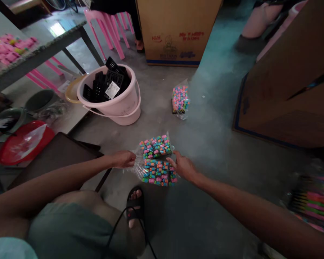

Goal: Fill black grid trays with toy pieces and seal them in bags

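A clear plastic bag (157,172) holds rows of small pieces in pink, blue, green and orange, low in front of me. My left hand (125,159) is closed around the gathered plastic at the bag's left end. At the bag's right side is my right hand (184,166), its thumb and forefinger apart, touching or very near the plastic. Farther forward, a smaller bagged bundle (180,98) of similar colourful pieces lies on the grey floor (210,144).
A pink bucket (118,108) of black plastic parts stands front left, near a red basin (27,142) and a table (51,45) with pink pieces. Large cardboard boxes (175,32) stand ahead and right. More bagged pieces (315,201) are at lower right. A person sits behind.
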Tool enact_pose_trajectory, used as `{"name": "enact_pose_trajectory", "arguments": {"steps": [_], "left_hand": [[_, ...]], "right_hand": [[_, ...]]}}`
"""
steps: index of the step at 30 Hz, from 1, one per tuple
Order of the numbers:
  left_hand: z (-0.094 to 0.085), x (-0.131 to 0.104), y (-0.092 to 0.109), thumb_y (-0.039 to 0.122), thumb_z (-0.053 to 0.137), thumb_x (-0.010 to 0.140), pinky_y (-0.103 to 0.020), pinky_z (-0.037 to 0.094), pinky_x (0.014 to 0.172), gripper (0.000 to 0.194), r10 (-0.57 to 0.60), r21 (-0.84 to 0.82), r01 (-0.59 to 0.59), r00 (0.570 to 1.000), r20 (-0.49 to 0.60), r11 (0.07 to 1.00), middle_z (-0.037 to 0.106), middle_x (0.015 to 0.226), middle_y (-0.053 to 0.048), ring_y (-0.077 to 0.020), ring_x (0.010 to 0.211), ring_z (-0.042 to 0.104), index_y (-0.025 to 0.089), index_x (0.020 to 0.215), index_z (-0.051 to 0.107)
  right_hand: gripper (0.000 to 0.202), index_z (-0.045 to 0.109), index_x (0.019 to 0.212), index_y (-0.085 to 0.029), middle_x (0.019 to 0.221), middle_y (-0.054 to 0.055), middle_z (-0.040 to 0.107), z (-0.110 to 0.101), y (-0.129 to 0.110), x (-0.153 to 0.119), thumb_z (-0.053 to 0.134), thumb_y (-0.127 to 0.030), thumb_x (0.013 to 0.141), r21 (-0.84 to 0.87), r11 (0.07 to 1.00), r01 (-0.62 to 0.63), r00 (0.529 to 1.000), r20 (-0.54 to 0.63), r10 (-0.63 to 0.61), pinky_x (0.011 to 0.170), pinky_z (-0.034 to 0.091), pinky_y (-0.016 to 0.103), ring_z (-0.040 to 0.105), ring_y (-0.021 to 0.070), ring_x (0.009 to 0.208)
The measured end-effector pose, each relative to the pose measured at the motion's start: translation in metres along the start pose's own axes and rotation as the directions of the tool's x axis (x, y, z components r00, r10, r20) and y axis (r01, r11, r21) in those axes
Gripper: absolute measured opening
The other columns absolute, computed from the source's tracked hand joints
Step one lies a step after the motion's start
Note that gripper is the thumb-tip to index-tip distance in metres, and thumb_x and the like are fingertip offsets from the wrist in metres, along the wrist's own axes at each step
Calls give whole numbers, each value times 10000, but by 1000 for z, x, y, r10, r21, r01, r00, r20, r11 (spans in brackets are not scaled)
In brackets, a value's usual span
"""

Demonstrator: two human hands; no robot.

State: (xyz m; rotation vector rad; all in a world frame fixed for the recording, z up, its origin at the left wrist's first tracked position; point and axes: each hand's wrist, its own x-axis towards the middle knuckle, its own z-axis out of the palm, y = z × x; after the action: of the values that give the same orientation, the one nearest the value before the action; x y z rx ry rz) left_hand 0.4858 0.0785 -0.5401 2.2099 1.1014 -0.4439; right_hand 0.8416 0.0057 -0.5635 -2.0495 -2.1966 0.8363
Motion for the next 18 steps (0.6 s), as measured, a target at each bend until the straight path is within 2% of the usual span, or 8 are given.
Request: {"name": "enact_pose_trajectory", "arguments": {"steps": [3,6,9,13,15,18], "left_hand": [[9,-3,0,259,582,857,-278,319,655,131,-5,-25,5,1000,-18,1000,636,719,-19,-159,633,473,213,759,655],[14,-5,2,275,582,877,-280,324,673,139,-3,-53,2,1000,-22,999,649,743,-27,-164,648,485,214,779,660],[15,-5,4,272,573,884,-282,333,668,150,-7,-47,6,1000,-19,999,655,747,-32,-164,650,491,209,788,670],[15,-3,6,259,564,873,-271,323,648,139,0,-15,0,1000,2,1000,651,756,-28,-156,657,487,203,791,662],[16,-2,6,240,571,853,-264,324,651,116,20,-25,-20,1000,0,999,646,765,-23,-150,666,488,199,774,644],[16,-1,6,209,593,824,-256,339,667,83,38,-62,-39,999,-10,997,635,765,-13,-142,679,500,192,751,628]], "right_hand": [[492,576,1397,-188,971,120,770,6,1,5,437,-538,1081,66,998,11,999,-40,-9,774,516,354,748,296,905],[457,629,1317,-187,977,111,768,5,8,23,444,-527,1076,156,986,-49,992,-105,66,781,507,343,735,274,894],[518,634,1328,-169,1049,141,767,-4,7,51,481,-580,1054,206,970,-133,975,-151,165,819,508,351,730,286,962],[651,608,1406,-149,1160,173,751,-18,-14,89,562,-656,999,216,959,-185,963,-153,220,887,505,360,708,305,1084],[559,671,1316,-155,1137,163,757,-22,-26,101,532,-613,1027,188,970,-156,970,-154,186,866,493,345,705,291,1056],[400,758,1074,-188,1041,121,773,-25,-31,108,446,-439,1077,128,985,-116,975,-172,138,761,439,306,687,241,909]]}}
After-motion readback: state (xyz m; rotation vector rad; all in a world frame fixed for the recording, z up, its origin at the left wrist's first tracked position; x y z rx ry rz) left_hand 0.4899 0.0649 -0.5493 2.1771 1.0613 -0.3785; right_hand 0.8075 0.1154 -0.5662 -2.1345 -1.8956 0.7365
